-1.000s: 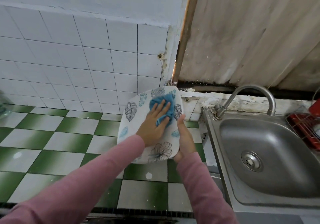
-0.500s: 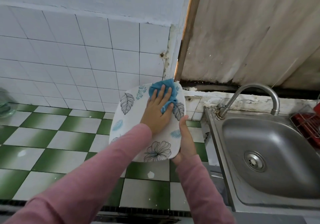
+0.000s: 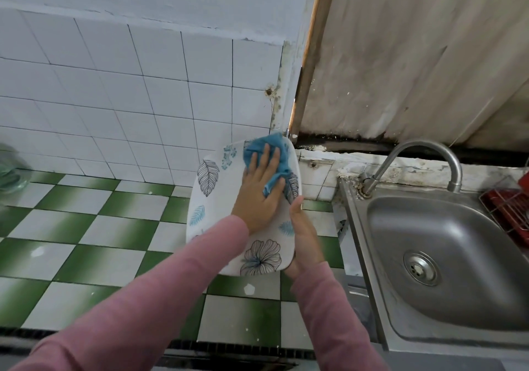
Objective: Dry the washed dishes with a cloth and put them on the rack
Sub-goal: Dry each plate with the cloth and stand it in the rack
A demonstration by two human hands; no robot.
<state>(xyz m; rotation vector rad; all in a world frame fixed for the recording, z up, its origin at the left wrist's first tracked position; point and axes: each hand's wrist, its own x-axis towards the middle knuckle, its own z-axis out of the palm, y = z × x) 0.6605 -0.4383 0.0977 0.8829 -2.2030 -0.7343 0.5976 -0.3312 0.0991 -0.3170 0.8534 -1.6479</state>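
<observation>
A white plate (image 3: 211, 198) printed with leaves and flowers is held tilted above the green-and-white tiled counter. My right hand (image 3: 305, 233) grips its right rim, thumb on the face. My left hand (image 3: 262, 190) presses a blue cloth (image 3: 266, 145) flat against the plate's upper part with straight fingers. The cloth bunches over the plate's top edge. A red wire rack (image 3: 512, 207) shows at the far right edge, beyond the sink.
A steel sink (image 3: 446, 262) with a curved faucet (image 3: 423, 153) lies to the right. The tiled counter (image 3: 86, 241) spreads to the left, backed by a white tiled wall. A greenish glass object (image 3: 8, 170) sits at the far left edge.
My left hand and the cloth have slid up the plate from its middle to its top edge. The plate stays in my right hand's grip, slightly raised.
</observation>
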